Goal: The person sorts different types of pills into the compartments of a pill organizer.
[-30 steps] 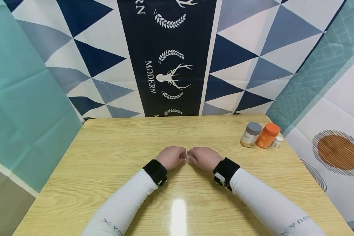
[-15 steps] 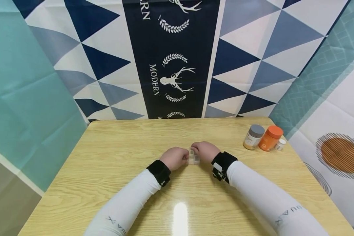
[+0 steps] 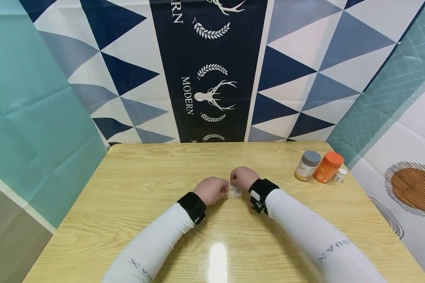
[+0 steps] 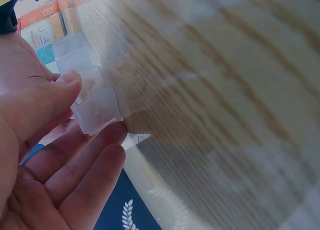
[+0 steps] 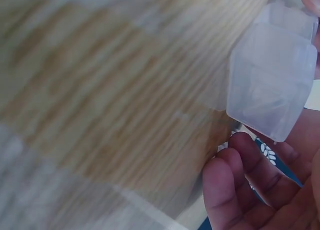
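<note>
A small clear plastic pill box (image 3: 235, 192) with several compartments is between my hands at the middle of the table. My left hand (image 3: 212, 189) holds its left end, with the thumb (image 4: 70, 85) on one face and a fingertip (image 4: 116, 131) under the corner. At the box's far edge is my right hand (image 3: 244, 178), fingers curled and tips right at the rim. In the right wrist view its fingers (image 5: 222, 185) bend beside the box's lower corner, the thumb hidden; I cannot tell whether it pinches a lid.
A grey-capped bottle (image 3: 307, 166), an orange jar (image 3: 328, 167) and a small white bottle (image 3: 340, 175) stand together at the table's back right. Patterned cloth (image 3: 127, 78) hangs behind and at both sides of the wooden table (image 3: 156, 161).
My right hand has moved up and away from the near side of the pill box to its far edge, uncovering more of the box. My left hand keeps its hold.
</note>
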Tool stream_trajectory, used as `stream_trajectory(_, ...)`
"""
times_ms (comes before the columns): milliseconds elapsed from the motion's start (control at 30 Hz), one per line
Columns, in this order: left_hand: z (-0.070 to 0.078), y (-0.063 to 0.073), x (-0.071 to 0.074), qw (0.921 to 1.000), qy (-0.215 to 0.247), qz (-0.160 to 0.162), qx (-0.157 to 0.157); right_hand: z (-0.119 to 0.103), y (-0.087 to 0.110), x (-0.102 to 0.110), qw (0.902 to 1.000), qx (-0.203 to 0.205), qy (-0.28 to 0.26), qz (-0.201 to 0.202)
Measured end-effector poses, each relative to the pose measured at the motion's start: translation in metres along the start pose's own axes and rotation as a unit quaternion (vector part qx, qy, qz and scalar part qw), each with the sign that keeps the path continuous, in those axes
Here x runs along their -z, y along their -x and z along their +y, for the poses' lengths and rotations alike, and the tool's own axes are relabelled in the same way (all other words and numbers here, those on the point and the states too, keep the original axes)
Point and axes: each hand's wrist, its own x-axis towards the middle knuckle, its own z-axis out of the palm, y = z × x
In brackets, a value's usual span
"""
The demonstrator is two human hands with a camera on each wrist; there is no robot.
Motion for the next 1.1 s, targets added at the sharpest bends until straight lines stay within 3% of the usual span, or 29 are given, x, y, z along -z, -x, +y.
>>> stream_trajectory(200, 0.002, -0.001, 0.001, 1.0000, 0.004, -0.002, 0.002, 0.000, 0.001, 0.000, 1.0000, -0.003, 0.004, 0.003)
stream_trajectory(367, 0.003, -0.002, 0.000, 1.0000, 0.001, -0.004, 0.004, 0.003, 0.008, 0.005, 0.9995, -0.010, -0.024, 0.018)
stream_trajectory(500, 0.004, -0.001, -0.001, 0.9999, -0.011, -0.002, 0.006, 0.004, 0.029, 0.014, 0.9962, -0.013, -0.062, 0.061)
stream_trajectory(633, 0.006, 0.005, -0.002, 0.9994, -0.030, -0.004, 0.016, 0.012, 0.066, 0.022, 0.9902, -0.002, -0.088, 0.109)
stream_trajectory(767, 0.008, 0.012, 0.001, 0.9985, -0.050, 0.002, 0.022, 0.037, 0.101, 0.034, 0.9819, -0.003, -0.096, 0.164)
stream_trajectory(933, 0.011, 0.019, 0.009, 0.9984, -0.051, 0.014, 0.018, 0.084, 0.135, 0.060, 0.9667, -0.009, -0.083, 0.242)
stream_trajectory(1100, 0.015, 0.026, 0.013, 0.9979, -0.039, 0.047, 0.021, 0.136, 0.157, 0.094, 0.9339, -0.045, -0.056, 0.350)
